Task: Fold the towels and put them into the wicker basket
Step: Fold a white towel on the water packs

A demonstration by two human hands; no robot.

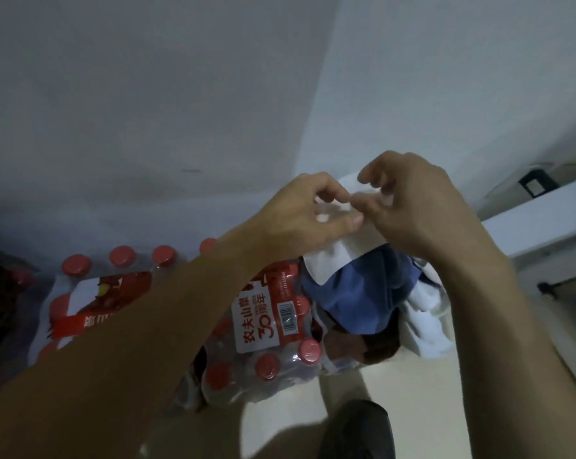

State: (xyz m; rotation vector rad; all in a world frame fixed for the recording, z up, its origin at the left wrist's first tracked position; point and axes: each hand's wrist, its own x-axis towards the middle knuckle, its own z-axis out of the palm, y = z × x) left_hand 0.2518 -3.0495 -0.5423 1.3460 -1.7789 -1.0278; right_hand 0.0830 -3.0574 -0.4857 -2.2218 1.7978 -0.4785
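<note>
Both my hands are raised in front of the wall corner, pinching the top edge of a white towel (pixel 339 256) that hangs down between them. My left hand (pixel 299 213) grips it with thumb and forefinger. Fingertips of my right hand (pixel 409 203) hold the same edge right beside the left. Below the white towel lies a pile of cloth: a blue towel (pixel 362 293), a white one (pixel 425 313) to its right and something dark brown (pixel 379 349) underneath. I cannot make out the wicker basket.
Two shrink-wrapped packs of red-capped water bottles (pixel 273 326) stand on the floor at left and centre. A white shelf or table edge (pixel 545 223) juts in at right. Pale floor (pixel 412 385) lies in front, with my dark-clothed leg (pixel 359 429) at the bottom.
</note>
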